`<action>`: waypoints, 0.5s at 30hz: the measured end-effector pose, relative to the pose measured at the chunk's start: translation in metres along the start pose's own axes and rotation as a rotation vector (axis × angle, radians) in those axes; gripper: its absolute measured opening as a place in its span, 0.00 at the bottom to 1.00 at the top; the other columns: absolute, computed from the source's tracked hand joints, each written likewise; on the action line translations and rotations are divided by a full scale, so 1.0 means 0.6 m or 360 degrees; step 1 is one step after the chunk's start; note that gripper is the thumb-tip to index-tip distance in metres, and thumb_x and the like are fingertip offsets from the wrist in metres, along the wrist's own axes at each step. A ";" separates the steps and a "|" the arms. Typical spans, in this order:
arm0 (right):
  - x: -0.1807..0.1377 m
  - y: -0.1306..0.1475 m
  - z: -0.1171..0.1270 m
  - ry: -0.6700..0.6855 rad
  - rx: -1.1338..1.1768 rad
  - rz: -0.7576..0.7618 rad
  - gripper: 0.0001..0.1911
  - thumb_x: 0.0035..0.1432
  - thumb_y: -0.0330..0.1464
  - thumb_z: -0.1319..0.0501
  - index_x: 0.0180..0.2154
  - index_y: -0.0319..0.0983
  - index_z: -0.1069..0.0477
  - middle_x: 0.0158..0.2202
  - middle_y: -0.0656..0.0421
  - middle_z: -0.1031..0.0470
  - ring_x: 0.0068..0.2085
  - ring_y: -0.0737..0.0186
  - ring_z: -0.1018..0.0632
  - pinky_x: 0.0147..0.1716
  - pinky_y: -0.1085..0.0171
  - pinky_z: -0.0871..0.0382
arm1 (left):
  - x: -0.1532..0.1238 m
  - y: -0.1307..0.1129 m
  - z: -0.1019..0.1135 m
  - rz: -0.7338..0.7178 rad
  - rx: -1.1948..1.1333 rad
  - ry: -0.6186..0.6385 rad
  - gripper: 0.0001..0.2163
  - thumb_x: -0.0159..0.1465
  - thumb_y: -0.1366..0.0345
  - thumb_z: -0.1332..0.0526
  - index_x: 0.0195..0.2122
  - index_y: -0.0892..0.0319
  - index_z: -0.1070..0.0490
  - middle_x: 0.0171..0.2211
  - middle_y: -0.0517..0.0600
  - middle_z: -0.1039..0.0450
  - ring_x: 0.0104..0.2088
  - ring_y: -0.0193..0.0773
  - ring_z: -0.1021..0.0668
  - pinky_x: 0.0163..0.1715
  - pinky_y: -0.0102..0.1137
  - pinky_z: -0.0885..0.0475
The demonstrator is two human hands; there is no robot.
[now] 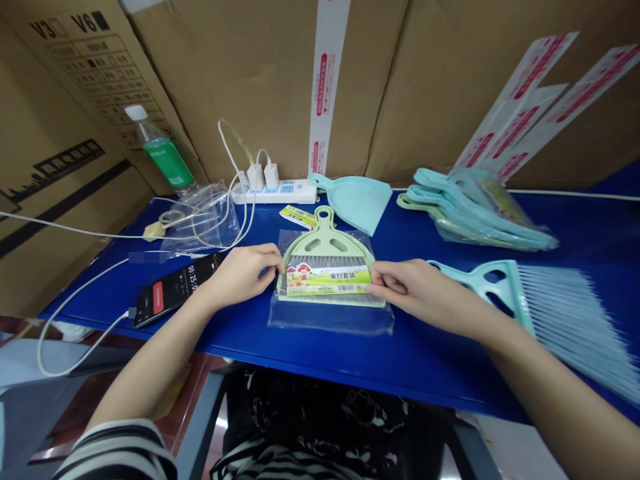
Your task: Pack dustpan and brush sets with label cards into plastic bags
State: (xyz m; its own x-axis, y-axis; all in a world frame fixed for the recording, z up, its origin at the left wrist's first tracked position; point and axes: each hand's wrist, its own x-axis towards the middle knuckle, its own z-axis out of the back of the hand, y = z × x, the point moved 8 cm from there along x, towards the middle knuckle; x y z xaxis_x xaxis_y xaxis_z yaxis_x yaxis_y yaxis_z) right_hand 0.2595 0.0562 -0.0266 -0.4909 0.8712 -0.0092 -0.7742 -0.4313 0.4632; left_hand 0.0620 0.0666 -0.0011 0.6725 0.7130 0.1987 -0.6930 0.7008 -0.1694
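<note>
A pale green dustpan [374, 259] and a small grey-bristled brush [326, 241] lie together in a clear plastic bag [331, 320] on the blue table. A printed label card [327, 280] crosses the bristles. At the set's left edge, my left hand [257, 270] has its fingers curled closed on the bag. My right hand [407, 287] pinches the opposite edge, with the thumb by the card's right end. To the right of that hand rests a loose light blue brush [520, 293], partly hidden by my forearm.
Behind the set lie a light blue dustpan [357, 200] and a loose label [299, 217]. Several bagged dustpan sets [480, 210] are stacked at the back right. A phone [173, 290], white cables, a power strip [300, 191] and a bottle [167, 157] occupy the left. Cardboard boxes [270, 73] wall the back.
</note>
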 end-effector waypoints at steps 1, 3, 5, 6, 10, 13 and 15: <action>0.001 0.001 0.003 -0.0053 -0.0009 -0.0002 0.14 0.57 0.36 0.45 0.22 0.44 0.46 0.16 0.67 0.45 0.18 0.67 0.41 0.21 0.66 0.49 | 0.000 0.000 0.000 0.0006 0.0021 0.0000 0.13 0.61 0.73 0.50 0.32 0.58 0.25 0.34 0.47 0.24 0.29 0.32 0.24 0.29 0.27 0.32; 0.004 0.001 0.003 -0.0106 -0.0034 -0.0007 0.14 0.55 0.34 0.43 0.22 0.44 0.47 0.15 0.68 0.47 0.18 0.67 0.42 0.21 0.67 0.49 | -0.001 -0.002 0.001 0.0003 0.0082 -0.0018 0.13 0.61 0.73 0.50 0.32 0.58 0.25 0.34 0.48 0.24 0.29 0.32 0.25 0.29 0.27 0.32; 0.006 0.000 -0.001 -0.0099 -0.0059 -0.0019 0.15 0.54 0.33 0.41 0.22 0.44 0.46 0.15 0.69 0.48 0.17 0.68 0.42 0.21 0.67 0.49 | -0.001 -0.009 0.004 -0.0057 0.0152 -0.0060 0.14 0.63 0.73 0.51 0.33 0.58 0.25 0.35 0.50 0.25 0.32 0.35 0.25 0.30 0.28 0.32; 0.007 -0.001 -0.002 -0.0092 -0.0070 -0.0031 0.15 0.54 0.33 0.40 0.22 0.44 0.46 0.15 0.69 0.48 0.17 0.68 0.41 0.21 0.67 0.49 | -0.001 -0.015 0.005 -0.0110 0.0168 -0.0080 0.14 0.64 0.72 0.51 0.34 0.59 0.25 0.36 0.51 0.25 0.34 0.36 0.25 0.31 0.29 0.31; 0.008 -0.005 -0.007 -0.0051 -0.0090 -0.0069 0.17 0.51 0.32 0.35 0.23 0.43 0.45 0.15 0.71 0.49 0.17 0.69 0.41 0.21 0.68 0.49 | -0.003 -0.044 -0.001 -0.0391 -0.0037 -0.0024 0.12 0.68 0.68 0.49 0.39 0.58 0.25 0.38 0.51 0.26 0.39 0.37 0.26 0.37 0.31 0.30; 0.009 -0.006 -0.009 -0.0034 -0.0091 -0.0078 0.18 0.51 0.32 0.34 0.23 0.43 0.45 0.15 0.71 0.50 0.17 0.69 0.42 0.21 0.68 0.49 | -0.005 -0.059 -0.014 -0.0533 -0.0212 0.0133 0.08 0.68 0.63 0.44 0.39 0.58 0.26 0.37 0.50 0.25 0.39 0.37 0.25 0.41 0.31 0.30; 0.009 -0.007 -0.009 -0.0028 -0.0095 -0.0078 0.18 0.51 0.32 0.34 0.23 0.43 0.44 0.15 0.71 0.50 0.17 0.69 0.42 0.21 0.68 0.49 | -0.005 -0.062 -0.021 -0.0554 -0.0256 0.0205 0.07 0.67 0.63 0.42 0.39 0.59 0.26 0.36 0.50 0.25 0.39 0.38 0.25 0.41 0.32 0.30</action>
State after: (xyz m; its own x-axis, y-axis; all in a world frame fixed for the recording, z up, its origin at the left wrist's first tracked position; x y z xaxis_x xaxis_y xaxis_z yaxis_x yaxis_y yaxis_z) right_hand 0.2577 0.0615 -0.0334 -0.4450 0.8954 -0.0147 -0.8199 -0.4007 0.4090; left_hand 0.0889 0.0389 -0.0073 0.8940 0.4223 0.1499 -0.3754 0.8884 -0.2641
